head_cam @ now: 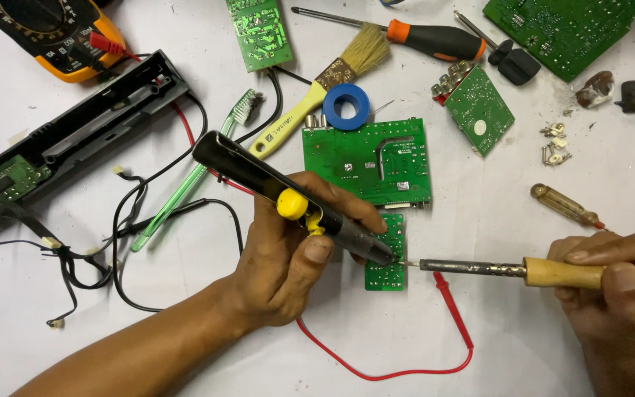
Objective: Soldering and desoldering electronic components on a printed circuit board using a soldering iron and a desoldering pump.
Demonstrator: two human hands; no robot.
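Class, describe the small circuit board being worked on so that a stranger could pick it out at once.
Start at the large green board in the middle of the white table. Just below its right end lies the small green board, where the black desoldering pump in the left hand meets the soldering iron held by the right hand.

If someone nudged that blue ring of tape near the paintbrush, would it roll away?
Probably not: the blue tape roll lies flat on the white table, so it would likely slide. It looks light. Stood on edge, its round shape would probably roll.
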